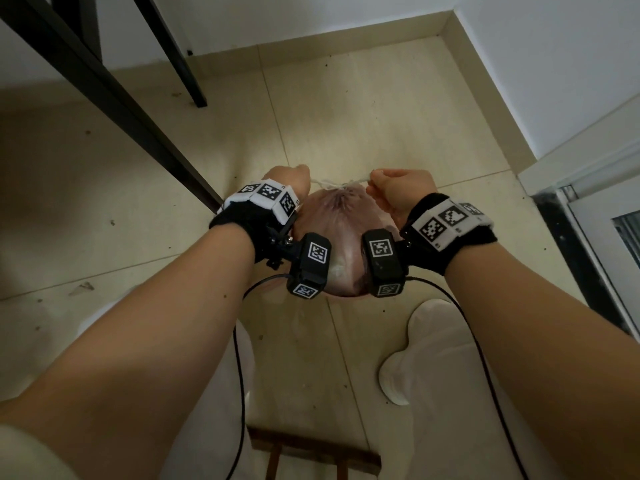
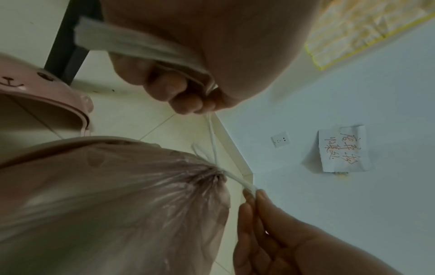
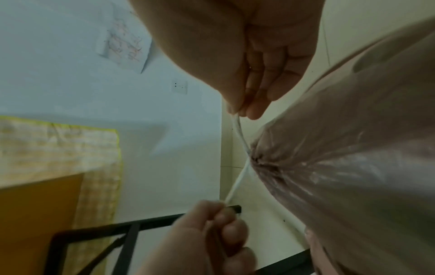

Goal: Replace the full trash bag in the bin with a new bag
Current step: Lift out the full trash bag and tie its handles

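Note:
A full, translucent pinkish trash bag [image 1: 337,216] sits between my wrists, its mouth gathered tight into a pucker [image 2: 212,174]. A white drawstring [image 1: 329,183] runs out of the pucker to both sides. My left hand [image 1: 289,178] is a fist gripping one end of the drawstring [image 2: 141,44], which passes across the palm. My right hand [image 1: 394,187] pinches the other end between thumb and fingers [image 3: 249,111]. Both ends are drawn taut away from each other. The pink bin's lid [image 2: 42,89], with a small face on it, stands open behind the bag.
Black table legs [image 1: 104,91] slant across the left floor. A wall corner and skirting [image 1: 446,26] lie ahead, a door frame [image 1: 588,244] to the right. My white-clad foot [image 1: 426,348] and a wooden stool [image 1: 311,452] are near me. A socket [image 2: 280,139] and paper note [image 2: 343,148] are on the wall.

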